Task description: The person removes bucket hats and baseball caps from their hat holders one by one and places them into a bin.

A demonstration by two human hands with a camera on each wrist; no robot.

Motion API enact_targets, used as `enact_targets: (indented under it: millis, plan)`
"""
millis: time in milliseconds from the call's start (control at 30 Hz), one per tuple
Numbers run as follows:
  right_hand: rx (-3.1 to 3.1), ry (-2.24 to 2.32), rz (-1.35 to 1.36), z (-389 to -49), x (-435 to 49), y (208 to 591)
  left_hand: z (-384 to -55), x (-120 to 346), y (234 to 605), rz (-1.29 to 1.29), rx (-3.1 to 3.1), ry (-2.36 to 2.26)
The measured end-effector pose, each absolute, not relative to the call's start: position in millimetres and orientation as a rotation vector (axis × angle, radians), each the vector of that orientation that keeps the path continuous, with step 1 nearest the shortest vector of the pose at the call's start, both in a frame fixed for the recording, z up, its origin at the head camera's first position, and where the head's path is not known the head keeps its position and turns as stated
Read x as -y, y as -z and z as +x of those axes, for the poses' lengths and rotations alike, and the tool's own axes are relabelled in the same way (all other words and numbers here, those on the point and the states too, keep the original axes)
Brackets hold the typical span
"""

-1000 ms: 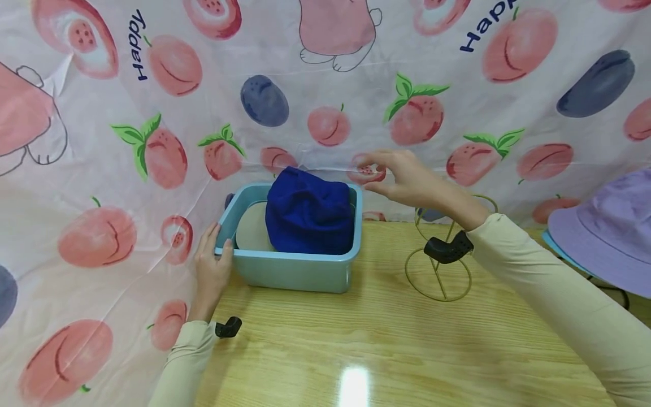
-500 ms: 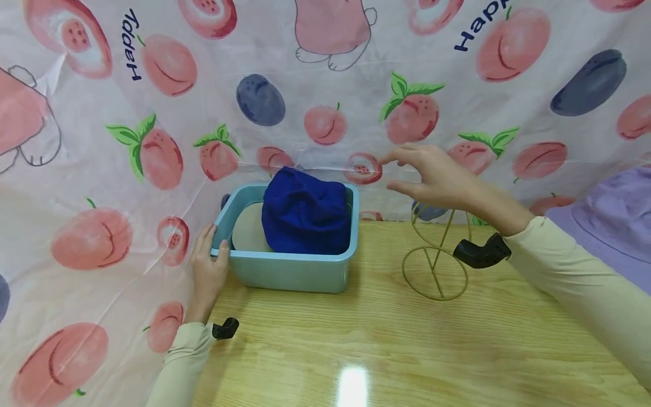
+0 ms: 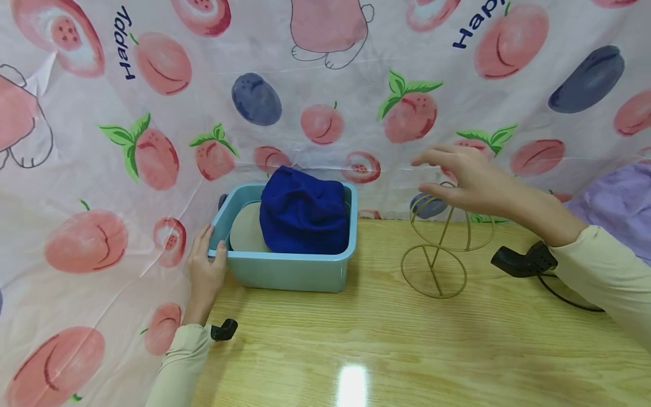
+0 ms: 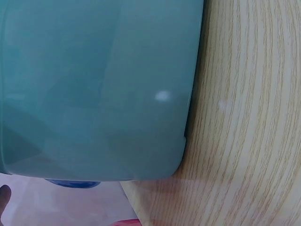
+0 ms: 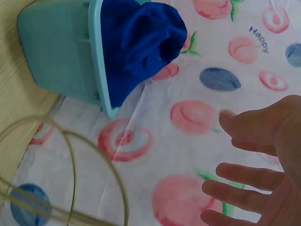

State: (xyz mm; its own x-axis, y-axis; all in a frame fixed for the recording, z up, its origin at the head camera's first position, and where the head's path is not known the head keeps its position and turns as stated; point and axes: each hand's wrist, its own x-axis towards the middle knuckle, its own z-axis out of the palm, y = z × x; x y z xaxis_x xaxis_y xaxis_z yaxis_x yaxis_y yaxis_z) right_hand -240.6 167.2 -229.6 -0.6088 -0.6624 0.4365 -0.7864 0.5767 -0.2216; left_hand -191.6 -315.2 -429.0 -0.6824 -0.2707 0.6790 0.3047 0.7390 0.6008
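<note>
Evidently hats are being packed or sorted, seen from the head view: a royal-blue hat [image 3: 305, 215] sits bunched in a pale-blue plastic tub [image 3: 290, 273] on the worktop [image 3: 285, 350], rising above the rim beside a beige rounded piece [image 3: 247, 228] that may be another hat. The left hand [image 3: 205, 275] rests at the tub's near left corner, fingers straight along the side. The right hand [image 3: 473, 180] hangs in the air by the gold wire stand [image 3: 439, 245], with a lilac hat [image 3: 615, 198] off to its right. I'd judge this a step between grasps, one hand steadying, the other free; reaching for the lilac hat would call for clearing the stand's hoops. At the left wrist, mostly tub wall shows, so that hand's hold I can't tell there. At the right wrist, the fingers are spread apart, holding nothing, well clear of the royal-blue hat.
</note>
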Motion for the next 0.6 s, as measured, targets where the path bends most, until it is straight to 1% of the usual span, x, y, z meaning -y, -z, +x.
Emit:
enact_targets:
  millis: [200,600]
  plan:
    - [2.421,-0.584,1.197,-242,-187,231,-192,314,428,-0.035,2.125,0.912]
    - [2.490,-0.522,1.107,-238,-217,234,-193,314,432,-0.017,2.120,0.910]
